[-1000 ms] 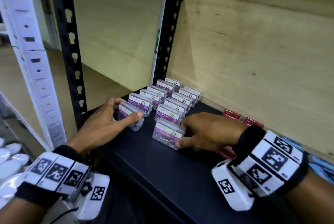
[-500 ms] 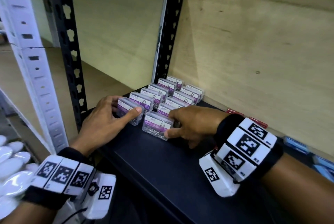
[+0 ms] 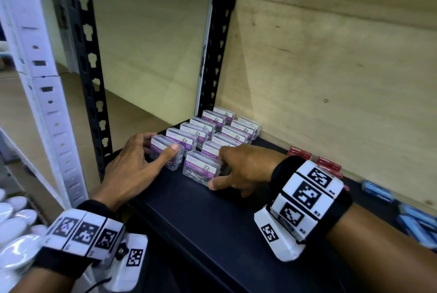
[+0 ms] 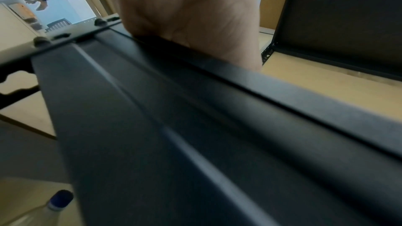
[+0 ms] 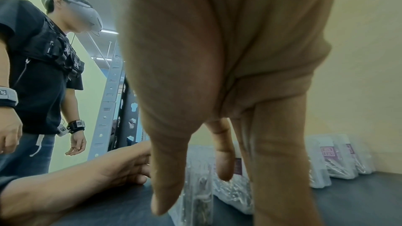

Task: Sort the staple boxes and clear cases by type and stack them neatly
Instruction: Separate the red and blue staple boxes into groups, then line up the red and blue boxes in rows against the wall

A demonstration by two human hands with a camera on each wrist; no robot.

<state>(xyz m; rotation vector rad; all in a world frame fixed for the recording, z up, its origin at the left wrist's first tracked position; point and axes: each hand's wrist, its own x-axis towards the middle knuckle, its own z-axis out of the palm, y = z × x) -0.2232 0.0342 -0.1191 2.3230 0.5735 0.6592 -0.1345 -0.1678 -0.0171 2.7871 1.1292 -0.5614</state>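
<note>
On the dark shelf (image 3: pixel 189 210), the left hand (image 3: pixel 132 165) grips the front clear case (image 3: pixel 166 154) of the left row, thumb on its near face. The right hand (image 3: pixel 246 167) pinches the front clear case (image 3: pixel 201 169) of the right row. More cases stand behind in two rows; red staple boxes (image 3: pixel 327 164) lie near the wall to the right

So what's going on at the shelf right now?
A person is lining up clear cases of paper clips in two rows on the black shelf. The left hand grips the front case of the left row; the right hand holds the front case of the right row. Red boxes and blue boxes lie unsorted to the right.
</note>
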